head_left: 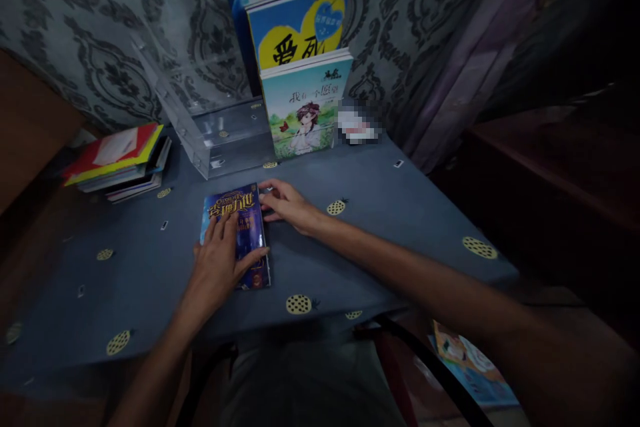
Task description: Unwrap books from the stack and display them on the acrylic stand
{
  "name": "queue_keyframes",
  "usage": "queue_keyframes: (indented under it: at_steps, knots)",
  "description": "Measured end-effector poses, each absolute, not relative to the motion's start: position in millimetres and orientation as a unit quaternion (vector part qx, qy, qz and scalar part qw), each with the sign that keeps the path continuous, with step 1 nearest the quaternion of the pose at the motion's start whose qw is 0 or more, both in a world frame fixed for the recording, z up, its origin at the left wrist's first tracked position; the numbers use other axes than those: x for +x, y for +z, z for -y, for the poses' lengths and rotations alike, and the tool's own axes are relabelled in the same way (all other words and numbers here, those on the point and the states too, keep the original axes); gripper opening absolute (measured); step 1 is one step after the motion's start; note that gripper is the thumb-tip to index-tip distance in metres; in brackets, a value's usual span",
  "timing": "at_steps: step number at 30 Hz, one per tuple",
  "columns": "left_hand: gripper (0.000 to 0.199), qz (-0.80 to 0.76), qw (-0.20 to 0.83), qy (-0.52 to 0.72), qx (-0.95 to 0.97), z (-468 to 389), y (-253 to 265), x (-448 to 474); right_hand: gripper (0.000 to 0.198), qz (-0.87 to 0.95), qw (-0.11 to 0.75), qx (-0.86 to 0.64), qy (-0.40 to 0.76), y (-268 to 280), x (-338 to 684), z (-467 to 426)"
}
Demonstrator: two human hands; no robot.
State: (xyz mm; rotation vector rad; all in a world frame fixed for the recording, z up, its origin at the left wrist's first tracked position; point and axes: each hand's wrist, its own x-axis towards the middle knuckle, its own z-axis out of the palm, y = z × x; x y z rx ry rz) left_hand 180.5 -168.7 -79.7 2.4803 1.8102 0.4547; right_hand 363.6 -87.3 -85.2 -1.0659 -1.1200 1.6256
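A dark blue and purple paperback book (250, 240) with gold lettering on its cover lies closed on the table. My left hand (220, 247) rests on the lower left of the cover, its fingers spread and its thumb reaching toward the right edge. At the upper right edge of the same book is my right hand (289, 205), with its fingers slightly bent and apart, the fingertips touching or very near the edge. Nothing shows inside the right hand's grasp.
Behind the book stands a clear acrylic rack (200, 153). Upright books, the front one a green picture-cover book (307, 110), are beside it. A book stack (120, 160) sits at the left. The tablecloth (400, 227) has pineapple prints. Colourful printed material (470, 363) lies below right.
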Motion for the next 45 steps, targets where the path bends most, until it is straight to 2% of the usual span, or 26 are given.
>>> queue_keyframes:
  at_steps: [5, 9, 13, 16, 19, 24, 28, 31, 33, 39, 45]
  knots:
    - [0.078, -0.605, 0.043, 0.146, 0.782, 170, -78, 180, 0.014, 0.356, 0.462, -0.385, 0.715, -82, 359, 95]
    - [0.074, -0.583, 0.123, 0.201, 0.778, 166, -66, 171, 0.012, 0.290, 0.471, -0.304, 0.776, -79, 358, 98]
    - [0.074, -0.579, 0.190, 0.223, 0.761, 167, -44, 166, 0.016, 0.306, 0.446, -0.234, 0.808, -75, 356, 104]
    - [0.076, -0.591, 0.200, 0.210, 0.753, 170, -32, 167, 0.020, 0.325, 0.421, -0.199, 0.823, -72, 355, 110]
    - [0.068, -0.594, 0.203, 0.204, 0.752, 172, -26, 166, 0.023, 0.339, 0.404, -0.177, 0.831, -73, 354, 115]
    - [0.054, -0.563, 0.227, 0.218, 0.764, 167, -21, 159, 0.026, 0.372, 0.386, -0.177, 0.826, -75, 357, 112]
    - [0.053, -0.552, 0.250, 0.200, 0.770, 164, -20, 159, 0.021, 0.433, 0.403, -0.294, 0.751, -81, 367, 93]
    - [0.053, -0.566, 0.231, 0.173, 0.772, 165, -20, 165, 0.020, 0.456, 0.460, -0.399, 0.649, -88, 374, 77]
    - [0.054, -0.578, 0.211, 0.147, 0.774, 167, -18, 170, 0.018, 0.466, 0.469, -0.424, 0.620, -93, 377, 71]
    - [0.053, -0.614, 0.149, 0.045, 0.774, 170, -10, 186, 0.010, 0.493, 0.458, -0.426, 0.605, -105, 373, 67]
    - [0.047, -0.622, 0.083, -0.009, 0.778, 176, -12, 202, 0.011, 0.500, 0.464, -0.428, 0.593, -109, 372, 65]
